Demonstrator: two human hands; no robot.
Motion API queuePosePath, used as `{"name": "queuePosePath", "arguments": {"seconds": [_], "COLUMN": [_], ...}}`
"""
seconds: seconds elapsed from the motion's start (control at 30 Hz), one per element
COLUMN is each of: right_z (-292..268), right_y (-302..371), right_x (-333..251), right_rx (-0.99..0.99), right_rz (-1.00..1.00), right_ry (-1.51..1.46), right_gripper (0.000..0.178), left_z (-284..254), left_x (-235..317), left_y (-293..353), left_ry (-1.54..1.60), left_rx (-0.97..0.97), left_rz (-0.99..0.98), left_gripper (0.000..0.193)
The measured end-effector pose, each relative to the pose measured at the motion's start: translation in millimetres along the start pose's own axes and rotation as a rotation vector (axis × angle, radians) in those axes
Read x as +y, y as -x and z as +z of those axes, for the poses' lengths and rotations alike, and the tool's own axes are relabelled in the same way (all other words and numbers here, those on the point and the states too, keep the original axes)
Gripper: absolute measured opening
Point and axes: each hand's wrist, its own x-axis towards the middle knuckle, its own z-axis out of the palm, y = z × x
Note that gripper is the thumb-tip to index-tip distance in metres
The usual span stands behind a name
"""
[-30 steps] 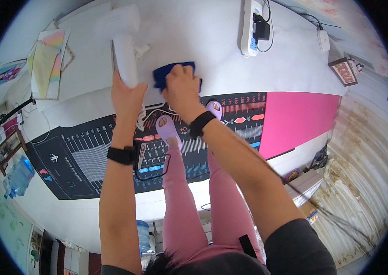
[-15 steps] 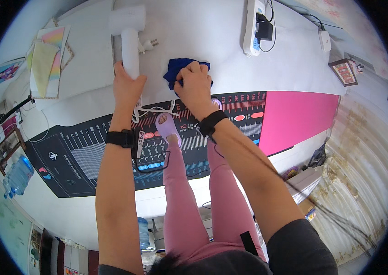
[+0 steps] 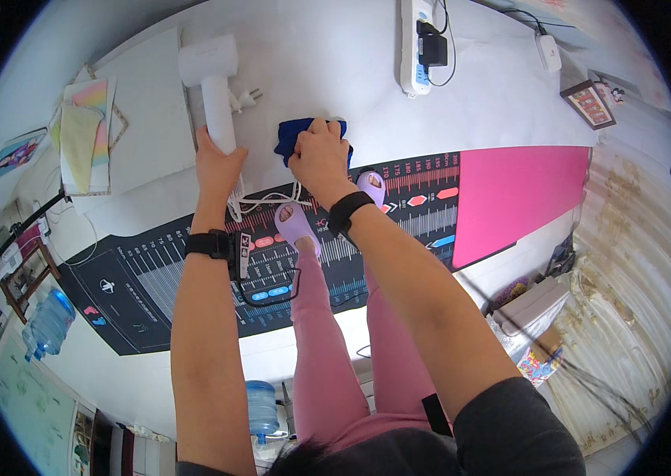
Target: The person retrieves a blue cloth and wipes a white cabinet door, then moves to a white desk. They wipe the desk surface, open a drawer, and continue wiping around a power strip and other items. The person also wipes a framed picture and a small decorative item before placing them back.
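A white hair dryer lies on the white tabletop, its handle pointing toward me. My left hand is closed around the lower end of that handle. White cord runs from there in loose loops over the table's near edge, and the two-pin plug rests beside the handle. Right of the dryer is a crumpled dark blue cloth on the tabletop. My right hand presses down on it with bent fingers gripping the fabric. Part of the cloth is hidden under the hand.
A white power strip with a black adapter stands at the back right, near a framed picture. Papers and a yellow cloth lie far left. Below the table edge are a black printed mat and a pink mat.
The whole view has tilted slightly. My right hand has shifted a little on the blue cloth, which looks more bunched. My left hand still holds the hair dryer's handle.
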Motion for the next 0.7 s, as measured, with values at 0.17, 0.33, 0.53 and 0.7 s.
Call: {"name": "queuePosePath", "arguments": {"seconds": [0.17,0.33,0.53,0.7], "right_z": [-2,-1,2,12], "right_y": [0,-1,0,-2], "right_x": [4,2,8,5], "right_rx": [-0.007,-0.011,0.059,0.101], "right_rz": [-0.033,-0.031,-0.037,-0.059], "right_ry": [0.010,0.057,0.074,0.068], "right_gripper": [0.019,0.020,0.010,0.008], "left_z": [-4,-5,-5,-6], "left_x": [3,2,0,1], "left_y": [0,0,0,0], "left_ry": [0.026,0.043,0.042,0.066], "left_rx": [-0.040,-0.050,-0.053,-0.055], "left_rz": [-0.044,-0.031,-0.004,0.006], "left_gripper": [0.069,0.069,0.071,0.070]}}
